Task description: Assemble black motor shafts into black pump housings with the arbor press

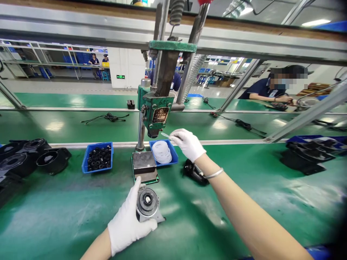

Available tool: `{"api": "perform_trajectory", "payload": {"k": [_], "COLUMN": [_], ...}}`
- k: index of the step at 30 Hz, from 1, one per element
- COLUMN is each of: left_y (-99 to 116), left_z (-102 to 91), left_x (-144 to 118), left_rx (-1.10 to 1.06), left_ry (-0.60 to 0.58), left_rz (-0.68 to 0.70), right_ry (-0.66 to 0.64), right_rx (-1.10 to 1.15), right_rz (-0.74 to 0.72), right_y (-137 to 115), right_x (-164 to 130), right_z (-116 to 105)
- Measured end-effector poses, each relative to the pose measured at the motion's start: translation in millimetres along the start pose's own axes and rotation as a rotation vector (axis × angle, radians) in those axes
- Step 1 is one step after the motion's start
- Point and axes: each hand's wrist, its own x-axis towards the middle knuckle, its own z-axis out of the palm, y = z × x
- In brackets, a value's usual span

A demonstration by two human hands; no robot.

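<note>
From the head camera, we saw our left hand (127, 225), in a white glove, wrapped around a round grey metal motor part with a white hub at its centre (148, 206), fingers closed on its side and thumb up along its far edge, holding it on the green mat of the workbench (67, 216), just in front of the dark square block at the base of the green hand press (144, 164). Our right hand (187, 143), also gloved, was raised above the small blue tray of thin white rings (162, 151), thumb and forefinger pinched on one thin white ring (165, 135) held edge-on, close to the press head (156, 115). Left of the press stood a second blue tray filled with small black rings (98, 157), and beyond it a cluster of black plastic fan housings (29, 157). A black part (193, 172) lay on the mat under our right forearm, and more dark housings were stacked in a blue bin at the far right (309, 153). Across the line a co-worker in a dark shirt (264, 90) bent over another bench. As we judged it, the work was at an early stage: the ring had been picked but not yet placed on the motor part, and the press block stood bare.
</note>
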Motion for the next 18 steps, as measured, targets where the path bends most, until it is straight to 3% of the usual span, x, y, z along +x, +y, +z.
{"api": "perform_trajectory", "payload": {"k": [3, 5, 9, 11, 18], "left_y": [-0.5, 1.4, 4.3, 4.9, 4.5], "left_z": [-11.0, -20.6, -34.5, -36.4, -35.4], "left_x": [-6.9, -8.9, -3.8, 0.0, 3.0], "left_rx": [0.062, 0.165, 0.414, 0.473, 0.539], "left_ry": [0.117, 0.183, 0.143, 0.117, 0.171], "left_rz": [0.142, 0.243, 0.517, 0.573, 0.529], "right_ry": [-0.056, -0.182, -0.267, -0.263, -0.232], "right_rx": [0.122, 0.315, 0.504, 0.523, 0.541], "right_rz": [-0.065, -0.199, -0.366, -0.362, -0.33], "right_y": [-37.0, -61.4, -85.7, -84.8, -71.3], "right_x": [-38.8, -71.3, -118.1, -124.7, -114.9], "right_z": [-5.9, 1.5, 27.2, 35.3, 47.7]}}
